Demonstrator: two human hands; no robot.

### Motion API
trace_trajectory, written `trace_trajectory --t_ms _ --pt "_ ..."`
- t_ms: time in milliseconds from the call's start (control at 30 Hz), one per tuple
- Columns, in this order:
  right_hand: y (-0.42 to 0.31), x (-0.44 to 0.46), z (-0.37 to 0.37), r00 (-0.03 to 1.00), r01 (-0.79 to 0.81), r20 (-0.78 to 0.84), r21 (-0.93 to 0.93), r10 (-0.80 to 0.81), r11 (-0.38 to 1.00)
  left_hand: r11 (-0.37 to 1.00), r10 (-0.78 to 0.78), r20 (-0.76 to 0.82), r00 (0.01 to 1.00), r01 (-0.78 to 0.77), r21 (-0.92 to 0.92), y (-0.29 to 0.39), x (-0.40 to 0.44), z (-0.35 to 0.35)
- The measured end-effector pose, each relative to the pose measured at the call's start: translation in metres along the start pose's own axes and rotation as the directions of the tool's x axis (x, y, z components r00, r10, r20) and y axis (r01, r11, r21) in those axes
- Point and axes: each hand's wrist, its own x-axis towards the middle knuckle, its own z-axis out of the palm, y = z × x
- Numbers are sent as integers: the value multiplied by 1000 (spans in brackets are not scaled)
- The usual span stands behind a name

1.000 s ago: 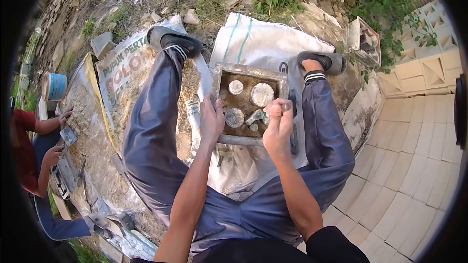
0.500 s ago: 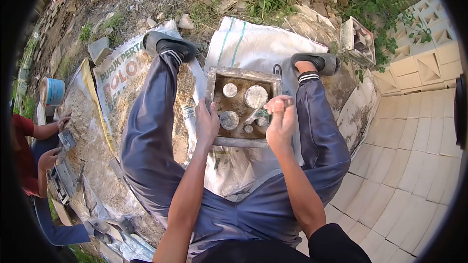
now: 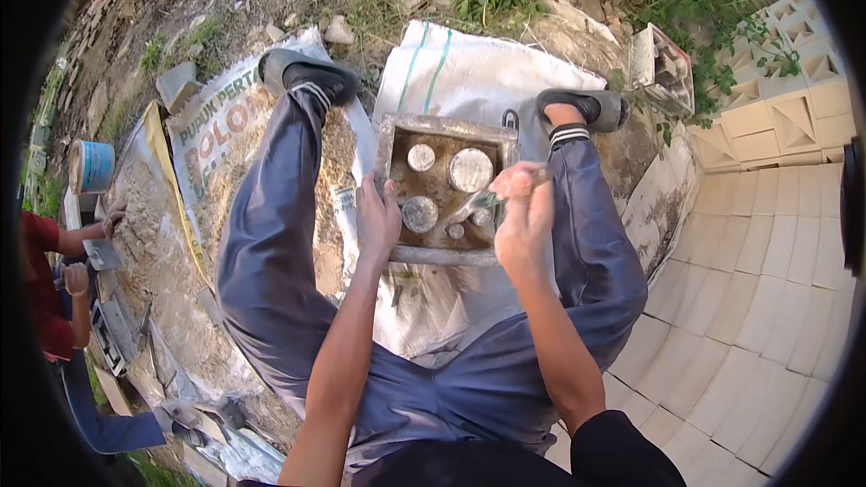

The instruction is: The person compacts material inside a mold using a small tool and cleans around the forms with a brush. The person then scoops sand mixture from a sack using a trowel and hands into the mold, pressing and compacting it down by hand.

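1. In the upper right of the frame, green plants (image 3: 695, 0) are growing beside a small crate (image 3: 663, 68), and pale blocks (image 3: 767, 289) are filling the right side.
2. At the left edge, a co-worker in a red sleeve (image 3: 38, 243) is sitting near a blue-labelled tub (image 3: 97, 167), well apart from the box.
3. In the upper left, a printed sack (image 3: 221, 126) is lying under pale, crumbly material, with a yellow strip (image 3: 176, 176) running along its side.
4. The person's trouser legs (image 3: 280, 207) are flanking the middle of the frame, hemming in the box on both sides.
5. At centre, the wooden box (image 3: 442, 255) is resting on a white woven sack (image 3: 451, 68); several round discs (image 3: 471, 169) of differing sizes are lying inside.
6. The left hand (image 3: 377, 221) is touching the box's left wall, its fingers close together; whether it is gripping cannot be told.
7. The right hand (image 3: 523, 225) is pinching a small hand tool (image 3: 469, 207) at the box's right side, partly hiding that wall. The tool's pale end is reaching down-left among the discs, below the largest one.
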Motion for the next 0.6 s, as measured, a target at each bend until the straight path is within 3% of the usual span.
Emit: trace_trajectory --t_ms 67,100,167,200,333,367,433,567,600 --pt "-22 6 -1 986 69 -158 85 -55 994 1000 -9 -2 1000 9 11 1 -2 0" --pt "-27 9 -3 986 69 -159 86 -55 994 1000 -2 -9 1000 2 21 2 0 0" --pt "-31 12 -7 970 17 -239 212 35 977 1000 -1 -18 1000 1 18 4 1 -1" --pt "-26 11 -7 958 -26 -274 189 78 982 1000 -3 -24 1000 3 14 5 0 0" --pt "1 5 -2 973 -175 -148 37 178 984 1000 -12 1 1000 12 20 4 0 -2" --pt "8 2 -1 982 -181 -77 -76 175 981 1000 -5 6 1000 5 12 5 0 -2" --pt "29 2 0 994 -81 73 -16 82 997 1000 7 6 1000 -7 3 4 0 0" --pt "6 -3 2 990 -139 -34 -36 138 990 1000 -7 -8 1000 7 30 4 2 -1" --pt "-10 -4 2 994 -51 -100 -35 48 998 1000 5 0 1000 -5 12 4 1 -1"
